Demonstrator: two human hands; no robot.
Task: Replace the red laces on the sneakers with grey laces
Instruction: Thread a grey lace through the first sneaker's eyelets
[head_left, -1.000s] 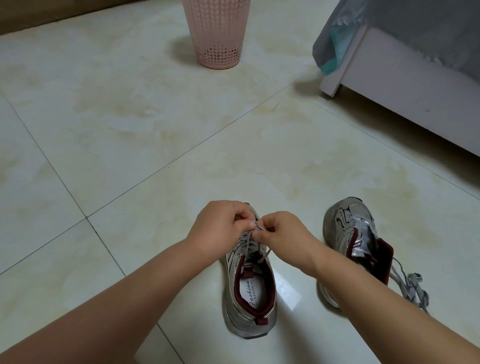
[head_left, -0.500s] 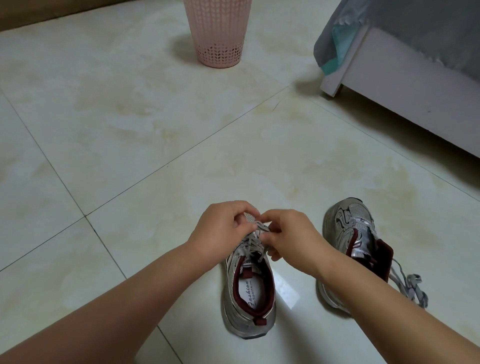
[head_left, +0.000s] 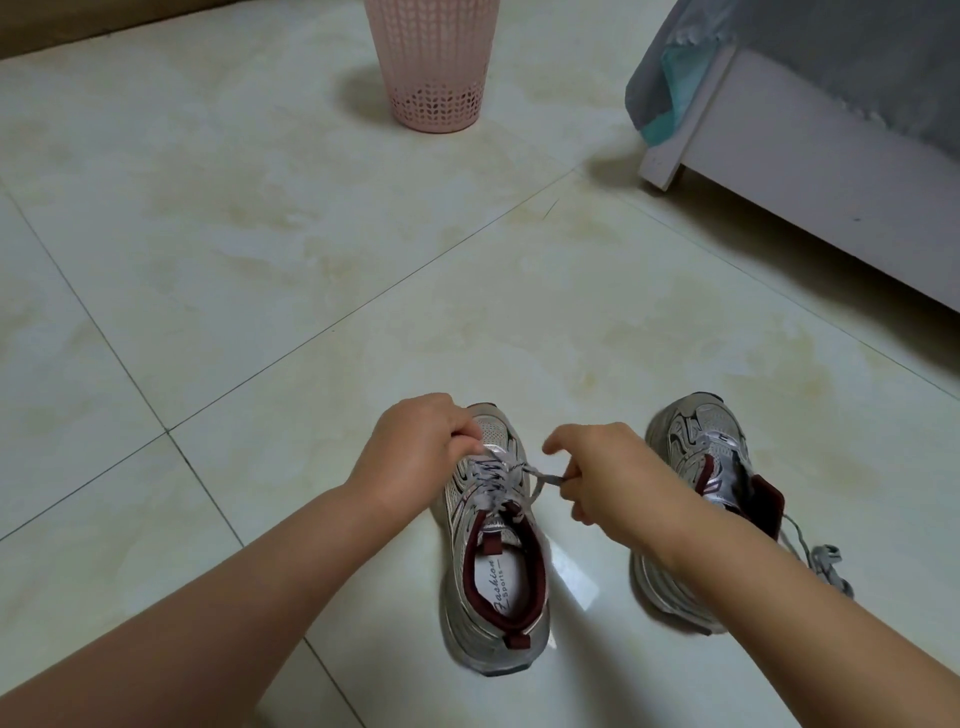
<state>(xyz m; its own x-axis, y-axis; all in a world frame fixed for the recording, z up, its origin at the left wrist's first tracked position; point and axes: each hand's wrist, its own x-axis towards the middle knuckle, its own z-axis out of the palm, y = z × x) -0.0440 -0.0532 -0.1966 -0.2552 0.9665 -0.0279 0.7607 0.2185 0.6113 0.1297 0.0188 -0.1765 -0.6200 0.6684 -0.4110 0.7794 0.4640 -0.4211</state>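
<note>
Left sneaker (head_left: 493, 561): lower centre of the frame, upright on the tiled floor (head_left: 260, 260), toe pointing away from you; grey lace (head_left: 498, 475) already crossed through its eyelets.
Left hand (head_left: 415, 452): closed over the lace near the toe end, fingers curled onto the upper; what exactly it pinches is hidden.
Right hand (head_left: 597, 478): just right of the shoe, thumb and finger pinched on one free lace end, which runs taut from the top eyelets.
Right sneaker (head_left: 701, 493): lower right, partly behind your forearm, its grey lace trailing loose (head_left: 826, 566) on the floor beside it.
Handling, lace: judged soft, light and limp; it holds no shape, so grip it close to the tip or close to the eyelet, and keep tension or it will slacken.
Handling, shoe: judged light with a flexible mesh upper; it may slide on the glossy tile, so steady it with your left hand while you pull.
Bystanders: pink basket (head_left: 434, 62) top centre, bed (head_left: 831, 156) upper right, both well apart.
</note>
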